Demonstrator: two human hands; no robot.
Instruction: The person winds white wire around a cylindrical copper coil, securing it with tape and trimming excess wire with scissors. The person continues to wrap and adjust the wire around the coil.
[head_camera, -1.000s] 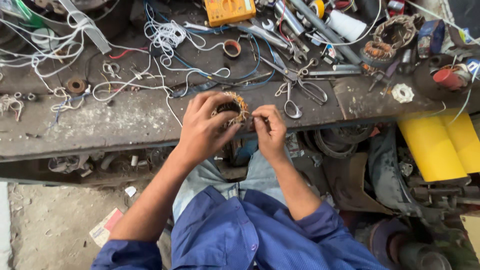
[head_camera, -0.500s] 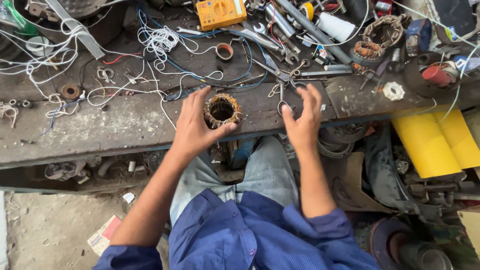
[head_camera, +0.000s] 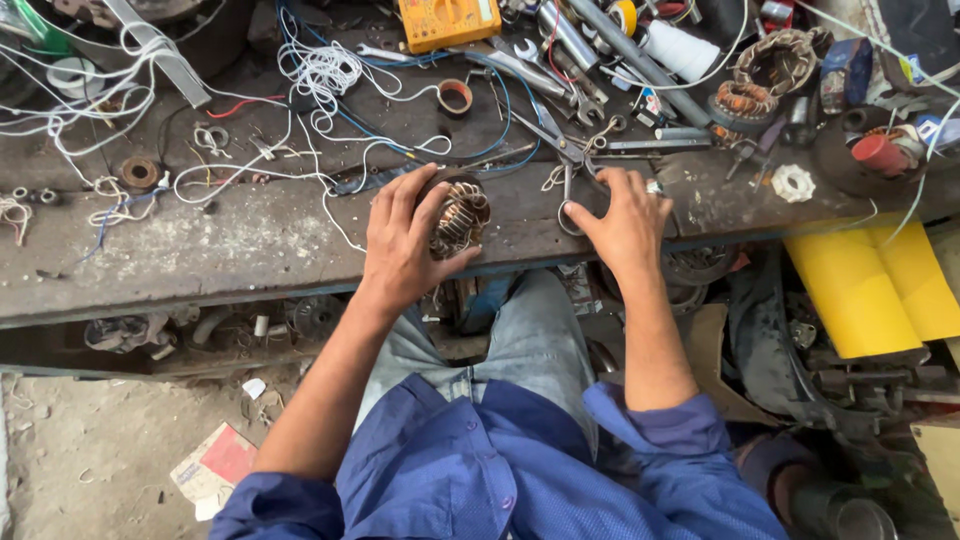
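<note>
At the near edge of the worn grey tabletop (head_camera: 200, 250): left hand (head_camera: 405, 240) in a closed grip on the round copper-wound stator coil (head_camera: 458, 215); right hand (head_camera: 625, 220), fingers spread, on the steel scissors (head_camera: 568, 170) right of it; winding looks complete, its finishing undone.

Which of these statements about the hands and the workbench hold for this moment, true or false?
1. The left hand grips a copper-wound coil. True.
2. The right hand holds the coil too. False: it lies apart from it, at the handle loops of the scissors.
3. A yellow meter lies at the bench's far edge. True.
4. The scissors lie on the floor. False: they lie on the workbench.
5. White wires lie tangled on the bench. True.
</note>
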